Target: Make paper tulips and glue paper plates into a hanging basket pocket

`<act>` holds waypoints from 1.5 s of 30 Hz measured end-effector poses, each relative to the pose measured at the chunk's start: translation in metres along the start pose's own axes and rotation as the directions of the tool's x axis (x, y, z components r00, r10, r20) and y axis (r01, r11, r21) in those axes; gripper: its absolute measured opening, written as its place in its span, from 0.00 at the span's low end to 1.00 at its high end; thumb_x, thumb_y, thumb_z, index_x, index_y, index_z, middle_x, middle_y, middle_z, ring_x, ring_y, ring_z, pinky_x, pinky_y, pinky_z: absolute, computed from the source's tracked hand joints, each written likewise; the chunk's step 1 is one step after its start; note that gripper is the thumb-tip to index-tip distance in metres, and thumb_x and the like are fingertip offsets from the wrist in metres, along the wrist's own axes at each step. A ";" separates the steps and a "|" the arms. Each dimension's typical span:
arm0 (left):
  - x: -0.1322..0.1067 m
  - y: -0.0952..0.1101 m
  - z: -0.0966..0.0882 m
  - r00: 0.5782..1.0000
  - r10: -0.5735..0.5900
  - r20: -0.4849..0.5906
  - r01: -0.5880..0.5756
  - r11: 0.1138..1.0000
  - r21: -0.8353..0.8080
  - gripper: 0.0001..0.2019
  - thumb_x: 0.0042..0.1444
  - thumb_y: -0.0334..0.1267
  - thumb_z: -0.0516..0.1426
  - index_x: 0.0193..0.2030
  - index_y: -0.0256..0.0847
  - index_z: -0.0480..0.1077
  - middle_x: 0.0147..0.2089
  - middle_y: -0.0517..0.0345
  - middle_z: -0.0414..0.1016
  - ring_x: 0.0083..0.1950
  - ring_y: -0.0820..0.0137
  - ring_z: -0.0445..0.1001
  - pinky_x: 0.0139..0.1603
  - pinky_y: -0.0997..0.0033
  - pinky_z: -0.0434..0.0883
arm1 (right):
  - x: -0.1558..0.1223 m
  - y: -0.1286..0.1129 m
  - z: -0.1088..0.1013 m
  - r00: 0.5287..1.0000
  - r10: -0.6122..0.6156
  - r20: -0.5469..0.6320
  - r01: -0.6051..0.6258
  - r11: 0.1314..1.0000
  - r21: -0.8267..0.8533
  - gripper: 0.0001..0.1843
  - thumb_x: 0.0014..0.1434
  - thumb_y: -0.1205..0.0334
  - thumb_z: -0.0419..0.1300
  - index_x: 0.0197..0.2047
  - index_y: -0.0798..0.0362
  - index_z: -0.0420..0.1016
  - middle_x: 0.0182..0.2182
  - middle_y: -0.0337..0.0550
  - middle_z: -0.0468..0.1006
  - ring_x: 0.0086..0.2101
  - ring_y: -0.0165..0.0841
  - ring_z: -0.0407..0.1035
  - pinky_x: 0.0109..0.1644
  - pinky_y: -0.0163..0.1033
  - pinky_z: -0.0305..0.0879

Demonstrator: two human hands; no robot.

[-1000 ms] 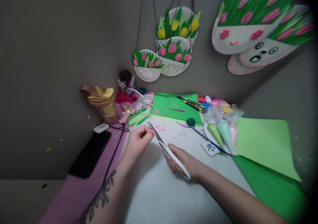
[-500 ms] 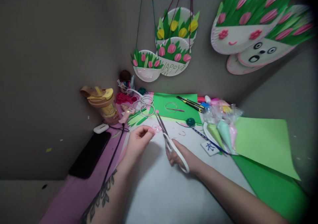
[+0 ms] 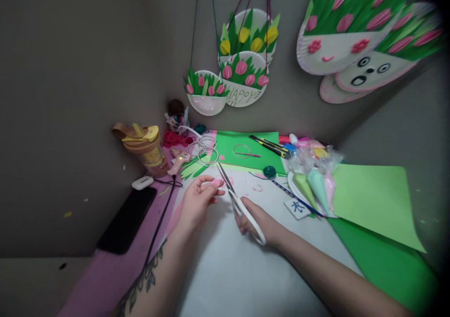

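My left hand (image 3: 200,197) pinches a small pink piece of paper (image 3: 217,182) between thumb and fingers, above the white sheet (image 3: 225,270). Close on its right, my right hand (image 3: 255,221) grips white-handled scissors (image 3: 242,209), its fingers in the loops. The blades are nearly closed and point away from me, just right of the pink piece and apart from it. Beyond the tips, a pink paper dot (image 3: 221,157) lies by the green sheet (image 3: 232,141). A thin curled pink scrap (image 3: 258,188) rests on the white sheet.
At left are a black phone (image 3: 127,221), a brown cup (image 3: 144,150) and a glue gun (image 3: 179,163) with its cord. Metal rings (image 3: 208,155) and craft knives (image 3: 269,146) lie behind. Piping bags (image 3: 316,188) and light green paper (image 3: 372,200) are at right. Paper-plate baskets (image 3: 207,103) hang above.
The pink dot that was at the scissor tips now lies beyond them. My left hand's fingers have loosened and shifted, showing more of the pink piece. The scissors moved slightly left.
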State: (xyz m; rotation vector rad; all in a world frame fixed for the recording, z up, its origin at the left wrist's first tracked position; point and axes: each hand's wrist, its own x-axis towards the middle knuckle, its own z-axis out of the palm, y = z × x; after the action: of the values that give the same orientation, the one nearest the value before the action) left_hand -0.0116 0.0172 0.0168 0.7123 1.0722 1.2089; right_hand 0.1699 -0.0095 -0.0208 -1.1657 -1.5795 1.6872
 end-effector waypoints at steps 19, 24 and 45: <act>0.003 -0.002 0.001 0.996 -0.013 -0.090 0.003 0.994 -0.111 0.18 0.33 0.41 0.71 0.31 0.36 0.73 0.31 0.58 0.77 0.30 0.77 0.73 0.28 0.81 0.65 | 0.000 0.001 0.001 1.000 0.006 0.007 -0.005 0.999 -0.053 0.10 0.47 0.67 0.54 0.33 0.50 0.57 0.23 0.32 0.68 0.23 0.26 0.60 0.26 0.33 0.58; 0.002 -0.001 0.003 0.994 -0.037 -0.098 0.022 0.988 -0.155 0.19 0.32 0.38 0.72 0.30 0.36 0.70 0.31 0.58 0.78 0.30 0.78 0.75 0.31 0.81 0.68 | 0.001 0.004 0.001 1.000 -0.005 0.013 0.006 0.999 -0.044 0.11 0.47 0.66 0.56 0.33 0.50 0.56 0.24 0.33 0.68 0.23 0.26 0.61 0.26 0.33 0.58; 0.002 -0.004 0.000 0.990 -0.013 -0.142 0.006 0.999 -0.044 0.15 0.38 0.41 0.68 0.28 0.36 0.70 0.30 0.59 0.76 0.31 0.76 0.73 0.28 0.80 0.65 | 0.001 -0.001 0.003 0.999 0.024 -0.038 -0.025 0.999 -0.024 0.12 0.47 0.64 0.57 0.30 0.49 0.55 0.22 0.32 0.66 0.22 0.26 0.58 0.25 0.32 0.56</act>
State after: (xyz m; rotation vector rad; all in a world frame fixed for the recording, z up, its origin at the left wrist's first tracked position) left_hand -0.0100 0.0177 0.0124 0.5938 1.1618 1.2861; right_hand 0.1665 -0.0099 -0.0198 -1.2264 -1.5737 1.6558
